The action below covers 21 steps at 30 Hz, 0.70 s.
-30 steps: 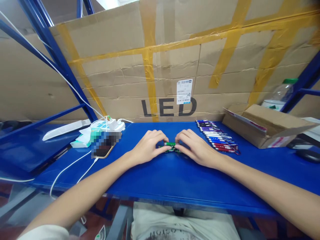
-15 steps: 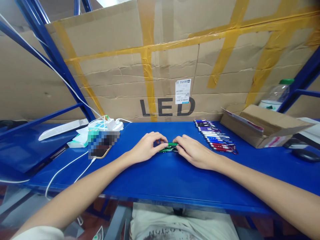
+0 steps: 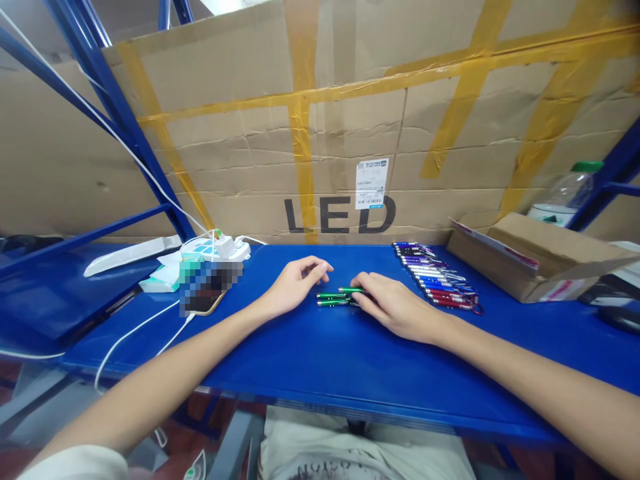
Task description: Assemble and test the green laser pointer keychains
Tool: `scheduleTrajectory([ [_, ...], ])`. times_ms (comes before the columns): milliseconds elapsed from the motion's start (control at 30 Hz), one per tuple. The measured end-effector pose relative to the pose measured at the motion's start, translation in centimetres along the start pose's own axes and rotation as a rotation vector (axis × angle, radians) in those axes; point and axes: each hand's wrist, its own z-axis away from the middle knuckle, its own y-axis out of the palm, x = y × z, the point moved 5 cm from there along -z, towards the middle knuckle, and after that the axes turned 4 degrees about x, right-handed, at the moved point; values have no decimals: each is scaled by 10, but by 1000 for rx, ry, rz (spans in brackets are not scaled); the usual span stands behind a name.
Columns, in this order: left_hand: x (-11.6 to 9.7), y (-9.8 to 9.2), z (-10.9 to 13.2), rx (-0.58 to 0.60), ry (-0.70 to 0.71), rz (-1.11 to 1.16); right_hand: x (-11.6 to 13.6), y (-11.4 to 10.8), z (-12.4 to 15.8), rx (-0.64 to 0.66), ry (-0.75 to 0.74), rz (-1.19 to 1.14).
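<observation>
Several green keychain flashlights [image 3: 333, 299], slim metal tubes with silver ends, lie side by side on the blue tabletop in front of me. My right hand [image 3: 395, 303] pinches one green keychain flashlight [image 3: 349, 290] between thumb and fingers, on top of the others; its clip end is hidden by my fingers. To the left of these tubes, my left hand [image 3: 295, 287] is apart from them, its fingers loosely curled and holding nothing. Right of my right hand, a row of keychain flashlights [image 3: 433, 277] in purple, silver, blue and red lies with carabiner clips pointing right.
A large cardboard sheet [image 3: 240, 160] marked LED stands behind the table. An open cardboard box [image 3: 560, 260], a bottle [image 3: 565, 193] and a black mouse [image 3: 620, 319] are on the right. On the left are a phone [image 3: 210, 293], a power strip [image 3: 225, 249] and white cables.
My left hand has let go of the green flashlight and drawn back to the left. My right hand still holds it, and more of the green tubes shows.
</observation>
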Motion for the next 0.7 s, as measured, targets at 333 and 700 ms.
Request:
scheduleTrajectory([
  [333, 1, 5, 0, 61, -196, 775, 6, -3, 2, -111, -40, 112],
  [700, -4, 1, 1, 46, -205, 831, 5, -13, 2, -204, -2, 96],
])
